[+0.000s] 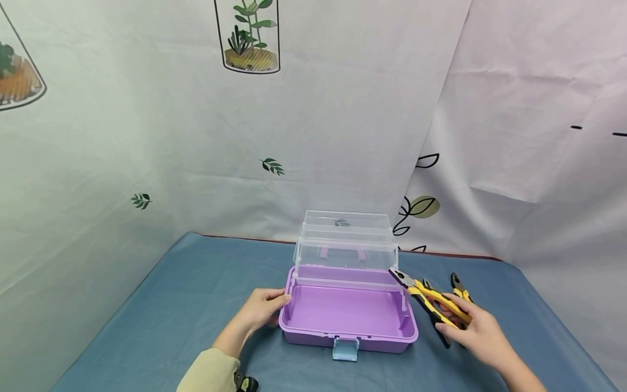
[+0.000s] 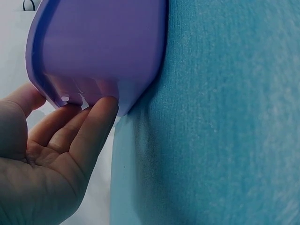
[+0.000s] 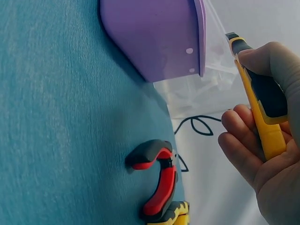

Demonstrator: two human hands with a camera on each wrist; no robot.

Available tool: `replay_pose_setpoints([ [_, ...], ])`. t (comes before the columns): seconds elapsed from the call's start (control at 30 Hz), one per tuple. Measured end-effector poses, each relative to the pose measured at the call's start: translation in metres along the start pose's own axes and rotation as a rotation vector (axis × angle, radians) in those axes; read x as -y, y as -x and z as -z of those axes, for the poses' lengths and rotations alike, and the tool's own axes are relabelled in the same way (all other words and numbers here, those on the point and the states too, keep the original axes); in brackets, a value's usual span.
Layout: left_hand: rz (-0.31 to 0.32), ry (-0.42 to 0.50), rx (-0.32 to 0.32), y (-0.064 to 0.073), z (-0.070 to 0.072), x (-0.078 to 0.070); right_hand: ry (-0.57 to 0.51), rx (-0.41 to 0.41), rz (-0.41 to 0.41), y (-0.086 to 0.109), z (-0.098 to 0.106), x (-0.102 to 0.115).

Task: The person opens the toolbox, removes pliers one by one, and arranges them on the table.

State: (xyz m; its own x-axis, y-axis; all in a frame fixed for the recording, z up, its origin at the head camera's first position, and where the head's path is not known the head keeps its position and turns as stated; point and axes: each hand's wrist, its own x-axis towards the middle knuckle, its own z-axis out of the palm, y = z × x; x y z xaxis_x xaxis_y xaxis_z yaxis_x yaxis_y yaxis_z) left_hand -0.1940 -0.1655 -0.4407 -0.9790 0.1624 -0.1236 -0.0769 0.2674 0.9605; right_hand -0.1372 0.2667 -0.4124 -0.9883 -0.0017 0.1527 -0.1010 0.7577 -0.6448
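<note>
A purple plastic box [image 1: 338, 307] stands on the table with its transparent lid [image 1: 345, 239] raised at the back. My left hand [image 1: 259, 310] holds the box's left side, thumb over the rim and fingers [image 2: 101, 115] against the outer wall. To the right of the box, my right hand [image 1: 475, 332] grips yellow-and-black pliers [image 1: 425, 302] by the handles. The pliers' head points toward the box and overlaps its right back corner in the head view. Under them, red-and-black-handled pliers [image 3: 164, 187] lie on the table, partly hidden in the head view.
Another yellow-and-black pair of pliers [image 1: 458, 284] lies farther back on the right. A light blue latch [image 1: 345, 348] hangs at the box's front. The blue tablecloth [image 1: 196, 305] reaches back to a white printed curtain [image 1: 220, 136].
</note>
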Motion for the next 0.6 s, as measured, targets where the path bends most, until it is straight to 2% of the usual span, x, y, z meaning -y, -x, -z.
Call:
replay_pose_setpoints([
  [0.23, 0.000, -0.006, 0.003, 0.000, 0.001, -0.001, 0.089, -0.039, 0.009, 0.000, 0.004, -0.003],
  [0.6, 0.011, -0.006, -0.014, -0.001, -0.001, 0.002, 0.113, -0.039, -0.034, -0.001, 0.010, -0.011],
])
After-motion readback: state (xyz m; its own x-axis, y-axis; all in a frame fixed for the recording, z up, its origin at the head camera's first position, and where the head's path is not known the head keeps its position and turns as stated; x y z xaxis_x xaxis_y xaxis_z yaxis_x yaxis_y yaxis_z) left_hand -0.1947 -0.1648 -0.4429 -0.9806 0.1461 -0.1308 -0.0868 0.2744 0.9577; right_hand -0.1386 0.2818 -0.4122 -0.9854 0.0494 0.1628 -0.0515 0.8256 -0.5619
